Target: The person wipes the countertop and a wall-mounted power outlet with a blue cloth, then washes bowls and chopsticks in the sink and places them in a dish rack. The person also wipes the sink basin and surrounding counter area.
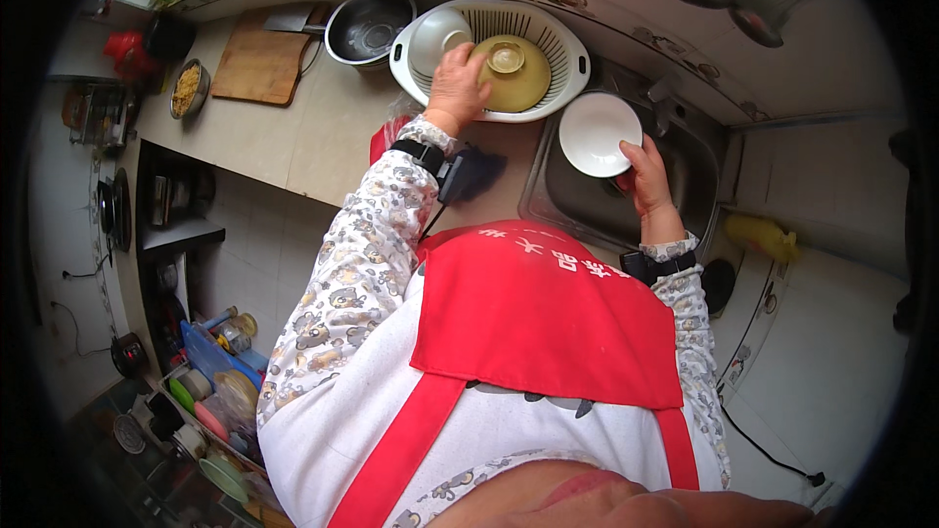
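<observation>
My right hand grips the rim of a white bowl, thumb on its inner edge, over the left part of the steel sink. My left hand reaches into a white oval draining basket. Its fingers are at a white bowl, tipped on its side, and at the left edge of a yellowish glass lid with a round knob. Whether they grip either of these I cannot tell. The basket stands on the counter just left of the sink.
A dark-lined pot, a cleaver on a wooden cutting board and a metal bowl of yellow food stand along the counter. Behind the sink is a faucet. Ladles hang at the upper right.
</observation>
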Demonstrator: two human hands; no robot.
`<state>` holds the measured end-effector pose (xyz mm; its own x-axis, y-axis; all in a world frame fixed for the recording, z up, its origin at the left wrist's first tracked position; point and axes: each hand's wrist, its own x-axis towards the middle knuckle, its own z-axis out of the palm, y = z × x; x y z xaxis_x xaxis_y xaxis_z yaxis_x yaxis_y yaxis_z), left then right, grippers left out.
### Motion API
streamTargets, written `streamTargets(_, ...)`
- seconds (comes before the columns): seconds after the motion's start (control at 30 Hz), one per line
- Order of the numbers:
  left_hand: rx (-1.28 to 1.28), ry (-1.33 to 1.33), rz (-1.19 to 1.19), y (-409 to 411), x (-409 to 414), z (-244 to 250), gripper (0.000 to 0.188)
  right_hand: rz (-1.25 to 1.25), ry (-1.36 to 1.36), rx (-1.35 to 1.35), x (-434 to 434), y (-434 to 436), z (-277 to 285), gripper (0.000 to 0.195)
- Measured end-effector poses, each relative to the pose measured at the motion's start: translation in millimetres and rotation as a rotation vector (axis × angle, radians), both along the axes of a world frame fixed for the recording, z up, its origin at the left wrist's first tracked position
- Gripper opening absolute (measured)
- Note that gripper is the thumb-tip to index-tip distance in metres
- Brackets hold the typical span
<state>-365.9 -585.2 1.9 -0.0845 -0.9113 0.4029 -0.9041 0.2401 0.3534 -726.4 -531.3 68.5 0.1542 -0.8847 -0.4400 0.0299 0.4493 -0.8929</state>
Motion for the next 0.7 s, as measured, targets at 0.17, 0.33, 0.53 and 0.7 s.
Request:
streamTargets(0.17,-0.089,-0.024,0.447,-16.4,40.7,5.6,0.064,0.131,-0.028,-0.056,49.0,-22.4,21.2,0.046)
streamTargets(0.33,0.205,-0.012,0.457,-39.7,44.7,30.7,0.062,0.185,-0.044,-0.058,83.3,-35.1,23.1,0.054)
streamTargets(0.53,0.336,0.715,0.304,-50.4,67.2,16.8,0.029,0.153,0.05,-0.103,123.6,-52.4,19.4,0.071)
streamTargets(0.7,0.099,1.44,0.051,-16.3,96.3,57.0,0.024,0.147,0.181,-0.258,173.0,-69.2,5.8,0.081)
